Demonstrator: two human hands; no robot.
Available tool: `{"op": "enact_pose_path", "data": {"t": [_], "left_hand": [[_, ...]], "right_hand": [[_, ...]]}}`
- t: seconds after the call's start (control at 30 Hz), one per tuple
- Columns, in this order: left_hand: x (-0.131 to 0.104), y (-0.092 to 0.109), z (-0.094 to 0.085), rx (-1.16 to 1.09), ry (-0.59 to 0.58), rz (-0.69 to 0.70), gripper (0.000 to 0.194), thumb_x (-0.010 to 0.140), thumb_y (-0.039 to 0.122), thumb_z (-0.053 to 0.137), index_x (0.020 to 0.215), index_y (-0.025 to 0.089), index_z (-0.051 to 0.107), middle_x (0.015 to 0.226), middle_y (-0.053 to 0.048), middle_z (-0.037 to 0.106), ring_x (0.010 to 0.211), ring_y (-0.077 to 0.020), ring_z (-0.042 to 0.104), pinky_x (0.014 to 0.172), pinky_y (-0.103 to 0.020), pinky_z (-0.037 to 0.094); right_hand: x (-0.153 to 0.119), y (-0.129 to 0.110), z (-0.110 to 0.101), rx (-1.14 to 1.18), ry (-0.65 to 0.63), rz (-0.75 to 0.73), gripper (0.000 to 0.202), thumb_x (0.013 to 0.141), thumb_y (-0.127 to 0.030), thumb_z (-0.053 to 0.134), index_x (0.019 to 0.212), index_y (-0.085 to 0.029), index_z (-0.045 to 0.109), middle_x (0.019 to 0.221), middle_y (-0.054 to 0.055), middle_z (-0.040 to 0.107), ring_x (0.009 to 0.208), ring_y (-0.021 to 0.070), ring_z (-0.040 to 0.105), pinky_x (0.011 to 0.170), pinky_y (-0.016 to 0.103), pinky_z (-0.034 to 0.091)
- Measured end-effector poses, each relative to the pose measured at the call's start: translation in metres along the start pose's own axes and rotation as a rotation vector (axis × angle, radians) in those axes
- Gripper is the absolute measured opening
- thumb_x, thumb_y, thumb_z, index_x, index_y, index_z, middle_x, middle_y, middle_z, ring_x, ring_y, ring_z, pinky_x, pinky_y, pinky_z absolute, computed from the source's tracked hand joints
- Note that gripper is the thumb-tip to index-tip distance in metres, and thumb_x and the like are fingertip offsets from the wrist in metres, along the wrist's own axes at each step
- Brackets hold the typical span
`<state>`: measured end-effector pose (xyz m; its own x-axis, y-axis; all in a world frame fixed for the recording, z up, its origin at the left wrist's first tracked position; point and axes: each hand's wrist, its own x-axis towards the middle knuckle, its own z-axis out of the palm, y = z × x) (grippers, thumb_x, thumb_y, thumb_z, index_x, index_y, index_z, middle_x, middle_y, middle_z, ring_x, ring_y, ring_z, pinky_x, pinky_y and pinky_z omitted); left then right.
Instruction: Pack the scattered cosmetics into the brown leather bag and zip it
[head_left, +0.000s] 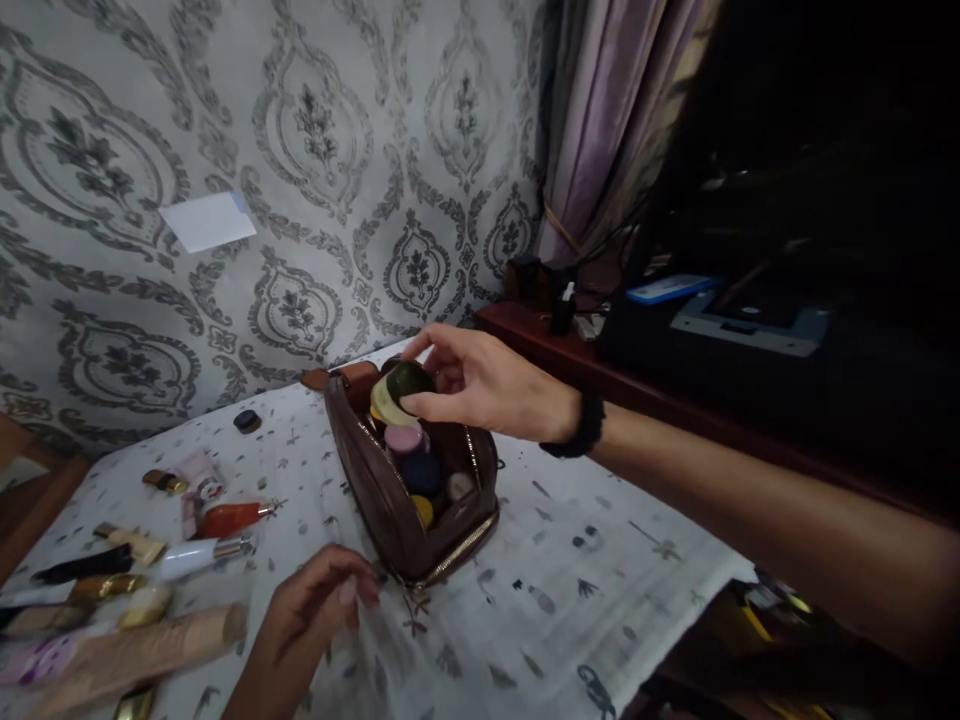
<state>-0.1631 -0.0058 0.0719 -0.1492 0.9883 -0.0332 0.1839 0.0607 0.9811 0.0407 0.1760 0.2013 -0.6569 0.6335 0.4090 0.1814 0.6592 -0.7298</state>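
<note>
A brown zippered pouch [375, 500] stands unzipped on the patterned white tablecloth [555, 590]. Over its far end, my right hand [480, 380] grips a green-lidded jar [401, 388] between thumb and fingers. Beneath the jar, inside the pouch, I see a pink round-topped item [406, 438], a dark blue item [420, 472], a yellow item [422, 510] and a pale round item [460, 487]. My left hand [315, 610] is just in front of the pouch, slightly blurred, its fingers loosely curved and apart with nothing visible in them.
To the left lie several cosmetics: a red-orange bottle [229, 519], a white tube [199, 556], a beige tube [165, 645] and a small black pot [247, 420]. A patterned wall [420, 150] rises behind. Dark red furniture [517, 325] borders the table at right.
</note>
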Motion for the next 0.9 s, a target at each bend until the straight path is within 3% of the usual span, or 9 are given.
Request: {"op": "enact_pose_path", "data": {"t": [0.1,0.27,0.5,0.7,0.9], "left_hand": [[-0.003,-0.012,-0.001,0.065,-0.022,-0.058,0.043,0.082,0.062,0.062,0.081,0.02,0.072,0.074,-0.007,0.067,0.071,-0.0203,0.059,0.063,-0.026,0.048],[0.001,-0.028,-0.001,0.06,-0.083,-0.103,0.044,0.083,0.062,0.06,0.079,0.02,0.072,0.075,-0.007,0.067,0.072,-0.0204,0.058,0.064,-0.026,0.047],[0.004,-0.046,-0.004,0.048,-0.134,-0.155,0.043,0.086,0.061,0.058,0.08,0.02,0.071,0.076,-0.007,0.068,0.07,-0.0189,0.059,0.063,-0.025,0.046],[0.001,-0.05,-0.009,0.121,-0.167,-0.131,0.043,0.09,0.058,0.053,0.081,0.019,0.07,0.075,-0.006,0.066,0.069,-0.017,0.058,0.065,-0.024,0.044],[-0.002,-0.052,-0.01,0.149,-0.209,-0.153,0.041,0.092,0.056,0.051,0.084,0.019,0.068,0.077,-0.005,0.065,0.069,-0.016,0.055,0.063,-0.024,0.042]], "right_hand": [[-0.001,0.007,-0.007,-0.223,-0.105,-0.01,0.025,0.074,-0.026,0.071,0.094,-0.015,0.063,0.071,-0.004,0.059,0.063,0.0102,0.052,0.06,0.023,0.036],[-0.005,0.01,-0.004,-0.478,-0.326,0.026,0.035,0.074,-0.028,0.072,0.106,-0.015,0.067,0.077,0.0,0.065,0.066,0.0139,0.057,0.06,0.023,0.036],[0.004,0.012,0.007,-0.636,-0.484,-0.13,0.024,0.078,-0.025,0.07,0.099,-0.012,0.068,0.093,0.008,0.068,0.077,0.0179,0.061,0.065,0.026,0.04],[0.009,0.014,0.021,-0.667,-0.669,-0.09,0.025,0.083,-0.023,0.068,0.104,-0.01,0.068,0.091,0.011,0.07,0.08,0.0211,0.064,0.065,0.028,0.041],[0.012,0.012,0.029,-0.718,-0.757,-0.019,0.033,0.086,-0.025,0.067,0.114,-0.007,0.064,0.104,0.016,0.07,0.092,0.0262,0.067,0.071,0.031,0.043]]}}
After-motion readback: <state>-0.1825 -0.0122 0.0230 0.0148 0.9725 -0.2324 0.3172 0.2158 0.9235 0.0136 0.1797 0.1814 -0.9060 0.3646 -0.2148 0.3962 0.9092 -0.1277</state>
